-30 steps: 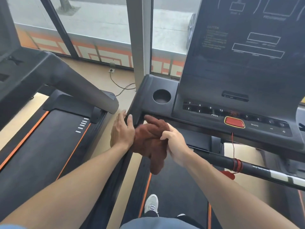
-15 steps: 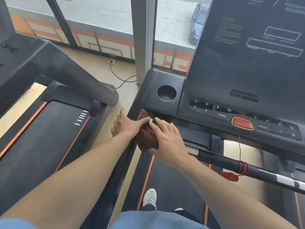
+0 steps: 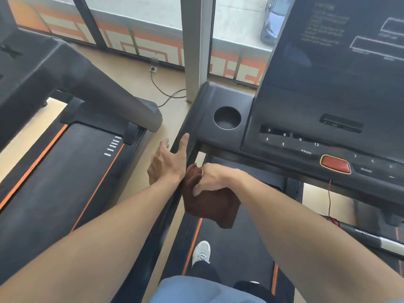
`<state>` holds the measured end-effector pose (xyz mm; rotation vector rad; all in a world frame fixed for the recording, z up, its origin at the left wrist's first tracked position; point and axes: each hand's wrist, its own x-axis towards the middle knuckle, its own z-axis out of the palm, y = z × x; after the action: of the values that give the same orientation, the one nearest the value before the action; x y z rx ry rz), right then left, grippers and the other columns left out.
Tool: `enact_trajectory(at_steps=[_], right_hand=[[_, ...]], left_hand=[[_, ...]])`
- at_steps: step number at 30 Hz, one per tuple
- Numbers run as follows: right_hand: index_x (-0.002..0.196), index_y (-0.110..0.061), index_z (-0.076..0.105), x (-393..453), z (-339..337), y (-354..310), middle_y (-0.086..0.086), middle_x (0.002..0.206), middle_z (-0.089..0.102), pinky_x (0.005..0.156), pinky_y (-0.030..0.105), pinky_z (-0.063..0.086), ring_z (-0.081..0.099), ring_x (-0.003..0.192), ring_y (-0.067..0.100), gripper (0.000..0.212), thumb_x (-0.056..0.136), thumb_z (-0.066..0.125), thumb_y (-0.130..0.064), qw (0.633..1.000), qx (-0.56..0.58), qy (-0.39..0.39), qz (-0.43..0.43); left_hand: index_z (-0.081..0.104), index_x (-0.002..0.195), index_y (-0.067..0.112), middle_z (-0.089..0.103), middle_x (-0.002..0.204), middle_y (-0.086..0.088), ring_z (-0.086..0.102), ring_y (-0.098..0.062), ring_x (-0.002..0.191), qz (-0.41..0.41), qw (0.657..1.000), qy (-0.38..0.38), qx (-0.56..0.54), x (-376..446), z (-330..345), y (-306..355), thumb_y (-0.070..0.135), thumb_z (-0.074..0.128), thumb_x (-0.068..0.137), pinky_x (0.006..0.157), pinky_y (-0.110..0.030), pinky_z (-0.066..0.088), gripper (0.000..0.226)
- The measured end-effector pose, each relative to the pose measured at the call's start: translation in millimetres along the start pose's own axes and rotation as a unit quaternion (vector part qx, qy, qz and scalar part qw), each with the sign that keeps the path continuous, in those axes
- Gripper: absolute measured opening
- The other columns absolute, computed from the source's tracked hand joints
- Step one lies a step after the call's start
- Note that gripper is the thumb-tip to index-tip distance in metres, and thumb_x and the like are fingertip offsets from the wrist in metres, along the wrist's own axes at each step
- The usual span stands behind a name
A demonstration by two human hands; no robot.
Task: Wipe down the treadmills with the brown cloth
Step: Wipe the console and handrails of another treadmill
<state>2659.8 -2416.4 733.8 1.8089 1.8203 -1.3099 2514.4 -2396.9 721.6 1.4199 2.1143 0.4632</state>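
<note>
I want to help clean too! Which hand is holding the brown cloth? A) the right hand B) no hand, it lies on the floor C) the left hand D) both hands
A: the right hand is closed around the brown cloth, which hangs below it, while the left hand rests open on the treadmill's side rail.

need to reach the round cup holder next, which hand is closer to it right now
Left. The left hand rests on the console's side edge, its fingertips just below and left of the cup holder. The right hand is lower down, gripping the brown cloth.
</note>
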Motion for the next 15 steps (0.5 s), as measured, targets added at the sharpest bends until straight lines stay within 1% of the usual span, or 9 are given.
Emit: enact_trajectory(at_steps=[2,3,5,7,8,9,11,13,15], right_hand=[[0.114,-0.02,0.066,-3,6,3,0.001,0.099,0.071,0.077,0.035,0.056,0.068,0.091,0.027,0.047,0.078,0.079,-0.048,0.999,-0.017,0.027,-0.01],[0.115,-0.023,0.063,-6,11,6,0.0,0.098,0.069,0.075,0.035,0.054,0.067,0.09,0.027,0.046,0.079,0.077,-0.048,0.997,-0.043,0.058,-0.019],[0.115,-0.028,0.058,-14,22,15,-0.003,0.09,0.066,0.073,0.035,0.054,0.067,0.085,0.026,0.043,0.079,0.074,-0.046,0.988,-0.092,0.12,-0.028],[0.113,-0.028,0.056,-26,28,32,-0.003,0.086,0.065,0.071,0.035,0.054,0.066,0.081,0.026,0.04,0.079,0.073,-0.041,0.98,-0.12,0.154,-0.031],[0.111,-0.028,0.056,-35,30,44,-0.003,0.086,0.065,0.069,0.034,0.052,0.066,0.079,0.026,0.038,0.079,0.072,-0.04,0.979,-0.124,0.161,-0.029],[0.107,-0.027,0.056,-44,31,58,-0.003,0.086,0.066,0.066,0.033,0.049,0.065,0.077,0.026,0.033,0.08,0.07,-0.041,0.978,-0.123,0.166,-0.029],[0.102,-0.028,0.056,-69,32,93,-0.003,0.087,0.067,0.066,0.034,0.046,0.062,0.075,0.027,0.031,0.082,0.064,-0.049,0.976,-0.116,0.181,-0.024],[0.109,-0.032,0.057,-97,35,132,-0.004,0.097,0.07,0.071,0.036,0.047,0.062,0.08,0.03,0.037,0.08,0.062,-0.054,0.972,-0.12,0.202,-0.012],[0.12,-0.036,0.056,-122,37,170,-0.005,0.106,0.072,0.075,0.037,0.046,0.068,0.094,0.031,0.047,0.079,0.065,-0.056,0.969,-0.123,0.212,0.005]], left_hand=[[0.042,0.152,0.023,0.049,0.154,-0.003,0.042,-0.029,0.143,0.039,0.998,0.027,0.043,-2,2,-1,0.089,0.021,0.086,0.114,-0.05,0.035,0.096],[0.041,0.153,0.021,0.044,0.159,-0.004,0.035,-0.027,0.148,0.1,0.991,0.048,0.072,-5,4,-2,0.085,0.023,0.091,0.119,-0.049,0.029,0.091],[0.046,0.151,0.018,0.039,0.161,-0.005,0.026,-0.024,0.153,0.275,0.952,0.045,0.13,-13,10,-2,0.069,0.024,0.1,0.125,-0.047,0.018,0.075],[0.053,0.146,0.017,0.044,0.159,-0.005,0.027,-0.023,0.153,0.382,0.906,0.011,0.181,-20,17,-3,0.059,0.024,0.102,0.127,-0.046,0.017,0.067],[0.053,0.146,0.016,0.044,0.159,-0.005,0.028,-0.023,0.153,0.387,0.903,0.01,0.188,-21,17,-4,0.057,0.025,0.102,0.127,-0.046,0.017,0.066],[0.049,0.149,0.016,0.041,0.16,-0.006,0.027,-0.024,0.153,0.366,0.913,0.023,0.18,-21,16,-4,0.057,0.027,0.103,0.126,-0.046,0.017,0.066],[0.035,0.156,0.014,0.033,0.164,-0.01,0.025,-0.027,0.153,0.281,0.945,0.052,0.159,-22,11,-2,0.058,0.031,0.104,0.126,-0.047,0.019,0.068],[0.027,0.158,0.012,0.033,0.163,-0.012,0.032,-0.031,0.149,0.222,0.962,0.058,0.146,-26,10,1,0.06,0.036,0.103,0.123,-0.05,0.026,0.074],[0.024,0.159,0.012,0.034,0.162,-0.012,0.041,-0.036,0.142,0.188,0.967,0.051,0.166,-30,13,4,0.064,0.036,0.101,0.116,-0.052,0.035,0.079]])
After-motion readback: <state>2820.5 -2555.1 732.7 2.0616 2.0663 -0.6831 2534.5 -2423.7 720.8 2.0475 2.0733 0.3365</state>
